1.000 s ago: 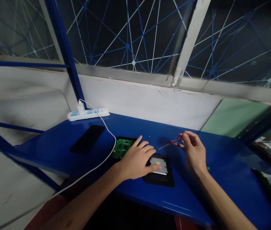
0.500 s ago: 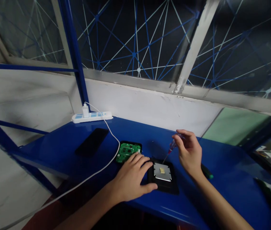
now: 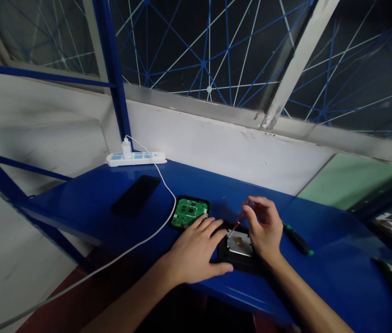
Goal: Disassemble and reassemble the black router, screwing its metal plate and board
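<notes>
near the worktop's (image 3: 113, 199) front edge, the left hand (image 3: 196, 252) lies flat, fingers spread, on a black device (image 3: 239, 259) while the right hand (image 3: 263, 229) pinches a small screwdriver (image 3: 239, 221), tip on its metal plate (image 3: 240, 245).

Blue table (image 3: 88, 203) carrying a dark phone (image 3: 136, 194) lying flat, a white power strip (image 3: 135, 158) at the wall with a charger (image 3: 126, 149) plugged in and its white cable (image 3: 161, 222) trailing off the front edge, a green circuit board (image 3: 189, 213), a green-tipped tool (image 3: 298, 239) at right.
</notes>
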### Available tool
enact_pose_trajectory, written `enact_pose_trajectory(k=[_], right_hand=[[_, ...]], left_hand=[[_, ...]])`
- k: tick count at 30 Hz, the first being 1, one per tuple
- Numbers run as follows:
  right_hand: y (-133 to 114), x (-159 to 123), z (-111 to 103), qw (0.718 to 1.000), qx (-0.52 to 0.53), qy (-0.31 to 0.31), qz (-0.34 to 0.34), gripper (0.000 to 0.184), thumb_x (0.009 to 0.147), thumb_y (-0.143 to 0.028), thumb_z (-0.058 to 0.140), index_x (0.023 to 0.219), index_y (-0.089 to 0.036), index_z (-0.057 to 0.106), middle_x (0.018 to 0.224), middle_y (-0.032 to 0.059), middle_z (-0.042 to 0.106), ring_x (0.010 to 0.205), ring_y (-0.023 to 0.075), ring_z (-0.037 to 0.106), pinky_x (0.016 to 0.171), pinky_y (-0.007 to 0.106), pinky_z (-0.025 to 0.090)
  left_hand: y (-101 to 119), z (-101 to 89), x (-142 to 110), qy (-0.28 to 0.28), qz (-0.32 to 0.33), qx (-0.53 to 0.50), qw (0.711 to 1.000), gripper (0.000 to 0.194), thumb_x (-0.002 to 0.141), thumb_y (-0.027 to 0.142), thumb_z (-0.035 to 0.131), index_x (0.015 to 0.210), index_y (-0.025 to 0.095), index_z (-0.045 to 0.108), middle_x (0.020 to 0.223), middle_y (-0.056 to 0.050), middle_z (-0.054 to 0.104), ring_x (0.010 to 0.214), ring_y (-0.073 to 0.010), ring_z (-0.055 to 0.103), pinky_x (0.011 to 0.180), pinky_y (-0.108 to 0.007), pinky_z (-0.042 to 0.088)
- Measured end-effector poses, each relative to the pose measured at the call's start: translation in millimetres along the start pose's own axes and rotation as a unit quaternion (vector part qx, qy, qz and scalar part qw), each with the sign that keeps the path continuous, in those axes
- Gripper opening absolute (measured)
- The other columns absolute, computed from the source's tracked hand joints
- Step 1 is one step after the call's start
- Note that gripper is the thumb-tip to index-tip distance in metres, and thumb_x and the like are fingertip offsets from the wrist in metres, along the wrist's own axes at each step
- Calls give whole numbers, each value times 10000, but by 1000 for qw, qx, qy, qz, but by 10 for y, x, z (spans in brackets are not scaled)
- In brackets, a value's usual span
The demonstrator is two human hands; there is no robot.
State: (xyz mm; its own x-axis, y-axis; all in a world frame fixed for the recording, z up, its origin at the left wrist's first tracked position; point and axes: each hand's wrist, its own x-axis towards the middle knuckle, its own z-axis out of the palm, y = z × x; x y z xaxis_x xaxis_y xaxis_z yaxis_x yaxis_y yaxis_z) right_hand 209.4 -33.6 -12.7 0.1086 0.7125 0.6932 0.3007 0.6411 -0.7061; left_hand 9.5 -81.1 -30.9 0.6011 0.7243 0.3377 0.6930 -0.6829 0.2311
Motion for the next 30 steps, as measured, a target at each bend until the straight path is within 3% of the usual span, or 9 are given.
enact_pose_trajectory(k=[30], right_hand=[[2, 5, -23, 999, 9, -29, -32, 194, 908, -276, 698, 1093, -257, 643, 879, 1, 670, 644, 139, 671, 578, 291, 591]], left_hand=[[27, -7, 10, 4, -2, 8, 1000, 672, 892, 687, 604, 1359, 206, 562, 1516, -108, 503, 1412, -298, 441, 1242, -469, 221]])
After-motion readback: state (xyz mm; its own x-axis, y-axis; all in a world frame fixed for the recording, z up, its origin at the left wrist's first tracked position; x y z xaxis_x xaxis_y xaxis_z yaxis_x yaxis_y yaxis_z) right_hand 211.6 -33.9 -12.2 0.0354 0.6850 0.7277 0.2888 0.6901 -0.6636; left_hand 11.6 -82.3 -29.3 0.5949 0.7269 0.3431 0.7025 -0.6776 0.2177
